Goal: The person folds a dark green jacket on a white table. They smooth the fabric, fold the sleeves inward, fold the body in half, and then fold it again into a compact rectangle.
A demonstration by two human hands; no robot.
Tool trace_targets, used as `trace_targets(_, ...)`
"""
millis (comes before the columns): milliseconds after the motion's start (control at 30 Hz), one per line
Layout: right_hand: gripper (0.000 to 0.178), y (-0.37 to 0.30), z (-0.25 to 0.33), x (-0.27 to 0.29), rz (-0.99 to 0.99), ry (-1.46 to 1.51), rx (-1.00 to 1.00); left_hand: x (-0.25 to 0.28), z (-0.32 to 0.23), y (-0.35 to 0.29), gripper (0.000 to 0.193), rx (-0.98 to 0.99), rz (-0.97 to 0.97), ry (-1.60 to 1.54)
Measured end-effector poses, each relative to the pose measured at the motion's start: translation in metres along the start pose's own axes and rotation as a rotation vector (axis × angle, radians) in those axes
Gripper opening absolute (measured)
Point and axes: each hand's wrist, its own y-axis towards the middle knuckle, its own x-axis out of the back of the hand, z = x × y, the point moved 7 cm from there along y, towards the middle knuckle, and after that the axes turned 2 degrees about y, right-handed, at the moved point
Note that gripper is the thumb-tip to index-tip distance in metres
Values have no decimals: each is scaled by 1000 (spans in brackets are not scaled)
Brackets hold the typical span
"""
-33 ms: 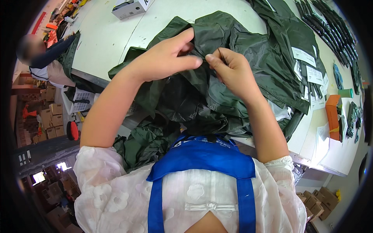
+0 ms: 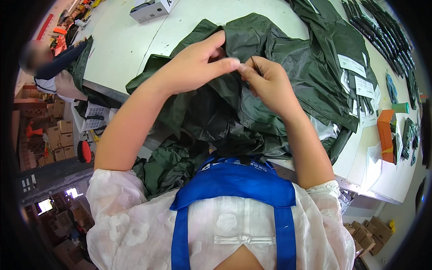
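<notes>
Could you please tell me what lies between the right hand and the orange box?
In the head view, dark green fabric stretches from the right hand, followed by white papers and a strip of white table before the orange box.

You are stationed in a garment workshop. Indicators: the broad white table [image 2: 119, 54] before you carries dark green garments [image 2: 288, 58] and white paper slips [image 2: 364, 87]; a co-worker [image 2: 68, 84] stands at its left; stacked cardboard boxes [image 2: 60, 135] occupy the left background.
</notes>
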Motion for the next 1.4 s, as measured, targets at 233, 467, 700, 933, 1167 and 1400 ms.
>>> trace_targets(233, 27, -6, -32, 18, -113, -343, -5, 40, -2, 17, 25, -152, -543, 48)
trace_targets(467, 27, -131, -145, 195, -189, -678, -461, 146, 36, 19, 24, -159, -628, -443)
trace_targets(700, 27, -252, -166, 296, -399, -428, -880, 214, 106, 11, 31, 75, -629, -444)
trace_targets(933, 30, -236, -172, 244, -380, -572, -767, 240, 305, -2, 62, 671, -761, 811)
trace_targets(1167, 27, -193, -189, 226, -494, -763, -317, -45, 93, 109, 37, -205, -432, 328)
trace_targets(1400, 28, -190, -244, 249, -375, -553, -668, -278, 80, 154, 49, -285, 130, 599)
